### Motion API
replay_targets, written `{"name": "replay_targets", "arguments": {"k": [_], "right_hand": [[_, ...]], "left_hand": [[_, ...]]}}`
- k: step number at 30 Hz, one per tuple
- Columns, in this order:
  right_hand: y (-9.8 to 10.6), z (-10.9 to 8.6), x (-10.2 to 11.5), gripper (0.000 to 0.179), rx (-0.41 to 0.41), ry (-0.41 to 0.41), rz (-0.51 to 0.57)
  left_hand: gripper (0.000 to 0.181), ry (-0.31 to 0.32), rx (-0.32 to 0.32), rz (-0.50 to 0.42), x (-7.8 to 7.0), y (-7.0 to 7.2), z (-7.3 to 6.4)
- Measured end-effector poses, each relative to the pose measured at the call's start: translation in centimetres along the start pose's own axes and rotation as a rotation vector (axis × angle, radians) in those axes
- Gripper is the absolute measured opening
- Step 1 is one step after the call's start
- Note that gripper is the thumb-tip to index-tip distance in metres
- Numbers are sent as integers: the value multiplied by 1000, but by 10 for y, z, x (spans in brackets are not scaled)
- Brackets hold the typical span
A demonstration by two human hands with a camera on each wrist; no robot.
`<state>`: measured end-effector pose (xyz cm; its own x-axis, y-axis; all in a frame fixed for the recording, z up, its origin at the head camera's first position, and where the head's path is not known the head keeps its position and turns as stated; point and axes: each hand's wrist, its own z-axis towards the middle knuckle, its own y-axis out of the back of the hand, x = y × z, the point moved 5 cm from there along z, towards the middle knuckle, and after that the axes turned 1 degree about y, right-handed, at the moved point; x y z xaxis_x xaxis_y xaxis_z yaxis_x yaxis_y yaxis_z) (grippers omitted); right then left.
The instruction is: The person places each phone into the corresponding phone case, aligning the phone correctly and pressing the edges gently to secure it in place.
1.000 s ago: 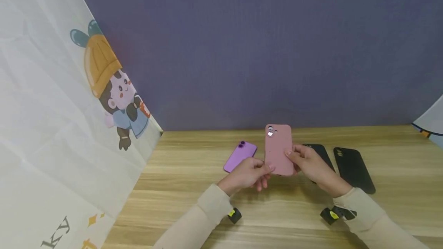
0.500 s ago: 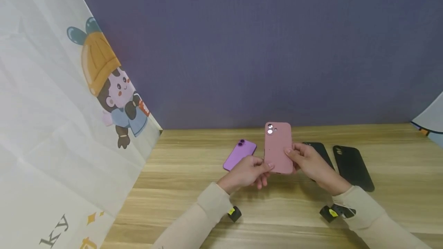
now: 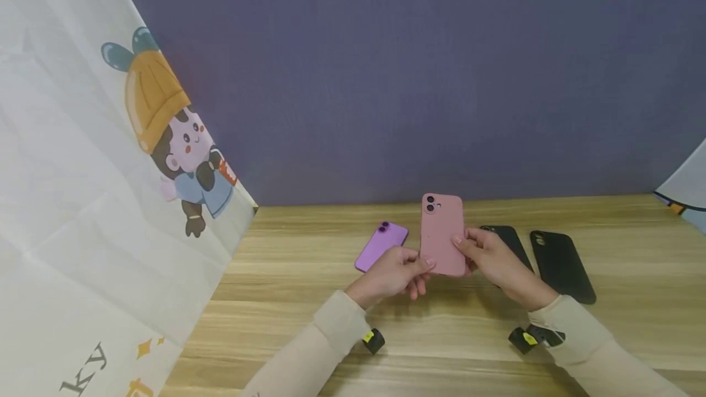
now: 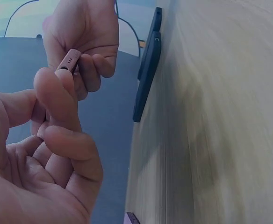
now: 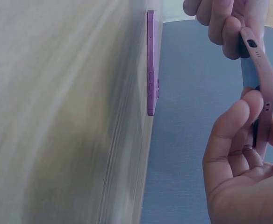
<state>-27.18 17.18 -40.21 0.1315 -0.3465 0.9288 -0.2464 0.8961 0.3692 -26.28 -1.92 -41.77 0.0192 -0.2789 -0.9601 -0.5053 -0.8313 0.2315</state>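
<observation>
Both hands hold up a pink phone case (image 3: 443, 231) above the table, its back facing the head camera. Dark round lenses show in its upper left camera cutout. My left hand (image 3: 390, 274) pinches the lower left corner between thumb and fingers. With the thumb on the back, my right hand (image 3: 493, 262) grips the right edge. In the right wrist view, the case's side (image 5: 266, 84) shows a port opening, with a dark layer along its inner face. A purple phone (image 3: 382, 246) lies on the table beyond the left hand, camera side up.
A black phone case (image 3: 562, 266) lies at the right, beside another black phone-shaped piece (image 3: 513, 244) partly hidden by the right hand. The wood-grain table (image 3: 309, 323) ends at a dark blue panel (image 3: 353, 109). A white printed sheet (image 3: 99, 213) hangs at the left.
White glare in the pink case's camera cutout has gone, and the lenses look dark. Both grips stay the same; the head view has shifted slightly.
</observation>
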Motion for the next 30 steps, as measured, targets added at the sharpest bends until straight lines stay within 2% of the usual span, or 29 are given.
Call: {"name": "replay_targets", "arguments": {"k": [10, 23, 30], "right_hand": [[2, -1, -1, 46, 13, -18, -7], [2, -1, 3, 48, 24, -17, 6], [2, 0, 2, 47, 30, -22, 11]], "left_hand": [[47, 2, 4, -10, -1, -1, -1], [39, -66, 60, -78, -2, -2, 2], [39, -63, 64, -92, -2, -3, 1]]}}
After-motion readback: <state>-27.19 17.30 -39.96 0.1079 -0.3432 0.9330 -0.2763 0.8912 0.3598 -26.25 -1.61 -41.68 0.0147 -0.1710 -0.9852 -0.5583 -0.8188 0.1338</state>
